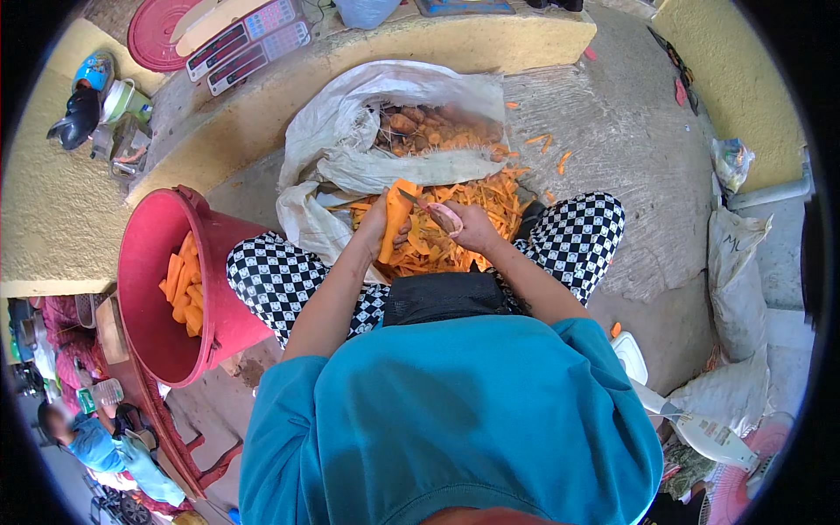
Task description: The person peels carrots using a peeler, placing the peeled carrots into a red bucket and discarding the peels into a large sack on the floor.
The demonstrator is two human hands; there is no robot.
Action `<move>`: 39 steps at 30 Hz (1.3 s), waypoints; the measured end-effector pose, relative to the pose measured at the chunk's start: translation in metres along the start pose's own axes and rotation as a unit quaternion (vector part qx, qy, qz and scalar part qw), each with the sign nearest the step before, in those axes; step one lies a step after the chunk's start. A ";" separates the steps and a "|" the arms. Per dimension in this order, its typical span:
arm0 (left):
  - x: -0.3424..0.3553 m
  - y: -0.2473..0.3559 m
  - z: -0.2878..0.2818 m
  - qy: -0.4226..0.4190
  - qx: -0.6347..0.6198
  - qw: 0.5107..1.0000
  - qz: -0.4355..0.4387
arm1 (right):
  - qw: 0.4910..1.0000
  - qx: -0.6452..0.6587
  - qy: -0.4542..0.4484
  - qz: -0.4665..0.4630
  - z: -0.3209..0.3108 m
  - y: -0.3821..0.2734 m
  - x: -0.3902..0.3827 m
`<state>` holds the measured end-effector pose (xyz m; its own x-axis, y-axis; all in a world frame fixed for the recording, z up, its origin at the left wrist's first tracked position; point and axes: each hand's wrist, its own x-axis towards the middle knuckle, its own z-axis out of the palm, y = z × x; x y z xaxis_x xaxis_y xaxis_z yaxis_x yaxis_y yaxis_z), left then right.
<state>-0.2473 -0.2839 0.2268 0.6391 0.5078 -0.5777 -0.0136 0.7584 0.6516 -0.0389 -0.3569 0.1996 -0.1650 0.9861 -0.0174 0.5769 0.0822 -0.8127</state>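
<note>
A smooth, peeled-looking carrot (399, 223) stands nearly upright in my left hand (374, 225), the fingers wrapped around it. My right hand (473, 229) is closed on a small pink-handled blade (444, 217); whether it is a peeler or a knife I cannot tell. Its dark tip lies against the carrot's upper part. Below both hands spreads a heap of orange peelings (442, 253). Just beyond them a white woven sack (337, 112) gapes open, with unpeeled, brownish carrots (411, 122) inside.
At my left a red bucket (140, 289) lies tilted toward me, holding several peeled carrots (182, 284). A low yellow ledge (455, 48) runs behind the sack, with scales (249, 44) on top. A white fan (713, 433) stands right. Another person (101, 451) sits far left.
</note>
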 end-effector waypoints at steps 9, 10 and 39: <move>0.004 -0.012 -0.008 0.046 -0.009 0.998 -0.052 | 0.993 -0.061 0.025 0.095 0.007 0.025 0.007; 0.000 -0.010 -0.008 0.029 -0.015 0.997 -0.071 | 0.989 0.022 0.075 0.129 0.004 0.035 0.008; 0.006 -0.017 0.000 0.193 0.218 0.955 0.056 | 0.988 -0.092 -0.014 0.120 0.016 0.059 0.017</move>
<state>-0.2430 -0.2936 0.2118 0.3207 0.7520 -0.5759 0.3104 0.4911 0.8140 -0.0207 -0.3375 0.1417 -0.0266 0.9762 -0.2153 0.7369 -0.1264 -0.6641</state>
